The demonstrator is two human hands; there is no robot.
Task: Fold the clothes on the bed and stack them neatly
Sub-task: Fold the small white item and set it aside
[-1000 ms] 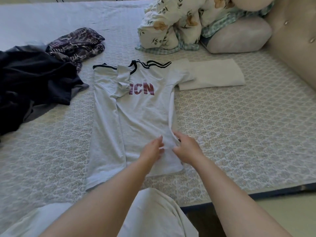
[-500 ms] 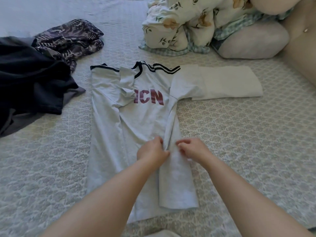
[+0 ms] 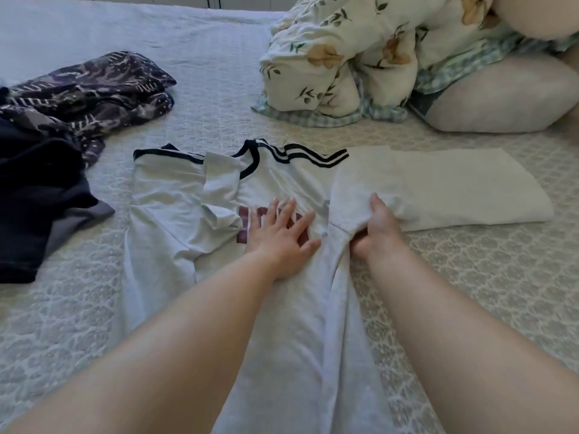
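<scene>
A white T-shirt with black collar trim and red letters lies face up on the bed. Its left side is folded in over the front, and its right edge is folded in lower down. My left hand presses flat on the chest, fingers spread over the red print. My right hand grips the shirt's right sleeve at the armpit, thumb on top and fingers under the cloth. A folded white garment lies just right of the shirt, partly under the sleeve.
A dark navy garment and a purple patterned one lie heaped at the left. A floral duvet and a pillow are bunched at the back right. The patterned bedspread shows to the right of my arms.
Both hands moved up the shirt from its lower right edge to the chest. The left hand opened flat on the print; the right hand took hold of the right sleeve.
</scene>
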